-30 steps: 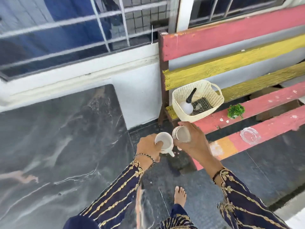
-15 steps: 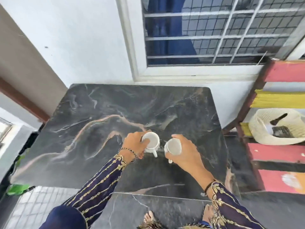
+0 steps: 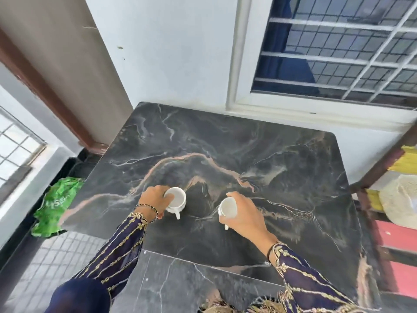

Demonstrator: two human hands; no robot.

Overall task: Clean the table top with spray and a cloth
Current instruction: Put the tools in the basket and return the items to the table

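A dark marble table top with pink and white veins fills the middle of the view. My left hand grips a white cup by its rim, and the cup stands upright on the table. My right hand holds a second white cup, tilted, just above or on the surface to the right. The two cups are apart. A cream basket is cut off at the right edge; no spray bottle or cloth shows in it from here.
A white wall and barred window stand behind the table. A painted slat bench carries the basket at the right. A green bag lies on the floor to the left, beside a brown door frame. Tiled floor lies below.
My view has swung from the bench to the table. Both hands carried the cups from near the basket over the table, then spread apart, with the left cup now resting on the surface.
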